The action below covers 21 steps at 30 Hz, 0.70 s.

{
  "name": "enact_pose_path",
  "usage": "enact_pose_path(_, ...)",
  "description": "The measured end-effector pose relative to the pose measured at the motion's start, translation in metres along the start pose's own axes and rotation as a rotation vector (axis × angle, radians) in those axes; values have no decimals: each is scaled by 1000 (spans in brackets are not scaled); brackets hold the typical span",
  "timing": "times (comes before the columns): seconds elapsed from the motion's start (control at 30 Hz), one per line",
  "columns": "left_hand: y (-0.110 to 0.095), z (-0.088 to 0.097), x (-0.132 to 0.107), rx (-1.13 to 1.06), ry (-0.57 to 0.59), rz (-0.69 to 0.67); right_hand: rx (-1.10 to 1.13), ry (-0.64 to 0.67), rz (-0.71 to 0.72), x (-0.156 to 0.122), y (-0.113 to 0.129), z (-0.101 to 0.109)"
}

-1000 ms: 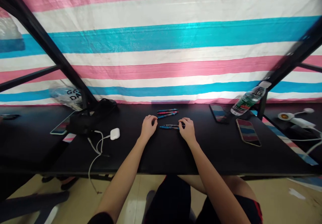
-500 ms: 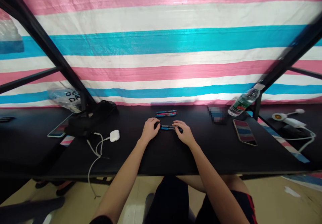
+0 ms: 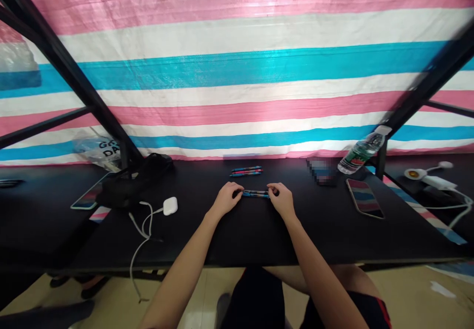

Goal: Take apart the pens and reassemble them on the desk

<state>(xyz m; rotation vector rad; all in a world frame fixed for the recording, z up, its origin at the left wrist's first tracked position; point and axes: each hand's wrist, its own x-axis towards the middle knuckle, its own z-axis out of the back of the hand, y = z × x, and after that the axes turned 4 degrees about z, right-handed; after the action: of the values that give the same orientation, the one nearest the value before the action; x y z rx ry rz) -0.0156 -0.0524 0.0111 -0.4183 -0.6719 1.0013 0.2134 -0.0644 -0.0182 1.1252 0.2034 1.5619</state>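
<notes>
Two pens lie side by side on the black desk, a dark pen (image 3: 255,191) behind a blue pen (image 3: 256,196). My left hand (image 3: 226,199) is closed at their left ends, thumb and forefinger against the tips. On the other side, my right hand (image 3: 283,201) pinches the right ends between thumb and fingers. Just behind my hands, a small group of pens rests in parallel: blue pens (image 3: 246,174) with a red pen (image 3: 246,171) among them. The pen ends under my fingertips are hidden.
At left are a white earbud case (image 3: 170,206), a white cable (image 3: 132,255), a black bag (image 3: 120,191) and a tablet or phone (image 3: 89,194). At right stand a phone (image 3: 365,198), a tilted water bottle (image 3: 361,155) and a pixelated item (image 3: 321,171). Black metal posts (image 3: 425,87) flank the desk.
My right hand has shifted right, from over the pens to their right ends, uncovering more of them. My left hand keeps to their left ends. The view has shifted slightly.
</notes>
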Motion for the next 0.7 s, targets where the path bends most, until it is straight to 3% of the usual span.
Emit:
enact_pose_path(0.27,0,0,1,-105,-17,80,111,0,-4,0,5,-1)
enact_pose_path(0.7,-1,0,4,-277,-195,193,96,160,46,-1,3,-4)
